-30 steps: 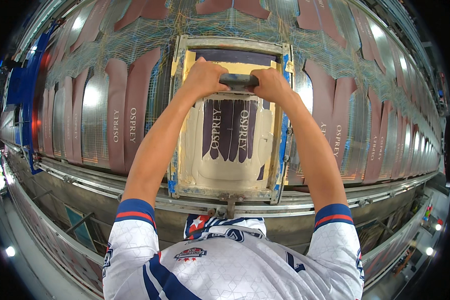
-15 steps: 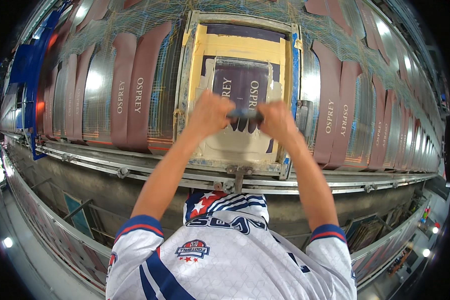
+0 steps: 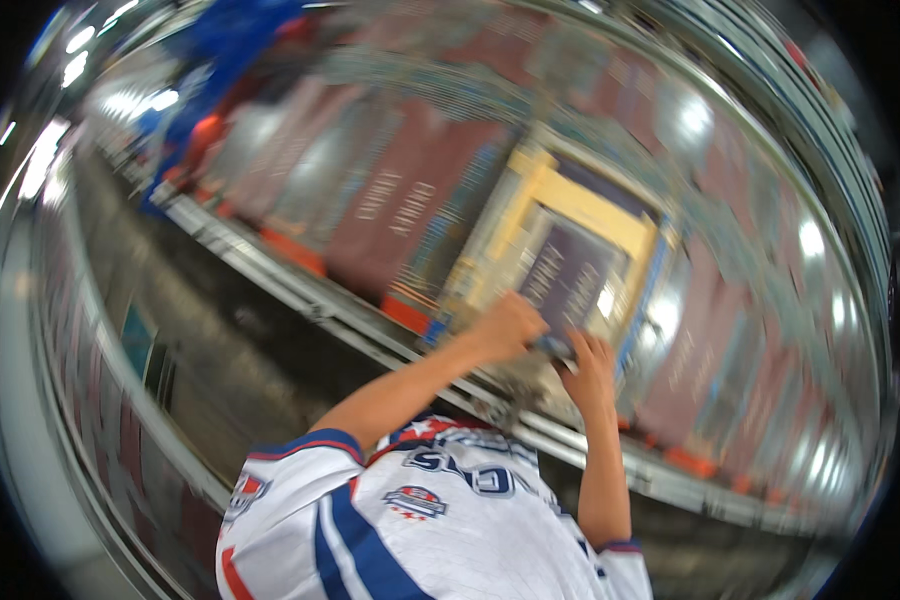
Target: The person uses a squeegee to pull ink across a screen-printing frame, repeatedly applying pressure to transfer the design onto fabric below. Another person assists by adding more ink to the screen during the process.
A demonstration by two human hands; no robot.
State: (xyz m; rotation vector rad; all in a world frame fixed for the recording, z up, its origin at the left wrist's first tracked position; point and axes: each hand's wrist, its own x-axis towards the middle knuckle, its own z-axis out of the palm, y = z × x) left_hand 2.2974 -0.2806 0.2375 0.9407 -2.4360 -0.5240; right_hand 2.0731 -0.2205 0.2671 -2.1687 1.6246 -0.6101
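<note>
Both my hands are closed on a dark bar-shaped squeegee, of which only a short stretch shows between them. My left hand wraps its left end, and my right hand grips the right end. They are over the near part of a screen-printing frame edged inside with yellow tape. Its mesh window shows dark purple with pale lettering, and pale ink lies around it. Motion blur hides the squeegee's blade and the finer finger positions.
Maroon cut pieces with pale lettering lie in rows on the long table, left of the frame; more maroon pieces lie to its right. A metal rail runs along the near edge. A blue structure stands at far left.
My view has swung and tilted, so the table now slants and blurs. Both hands, still on the squeegee, have come closer to the frame's near end.
</note>
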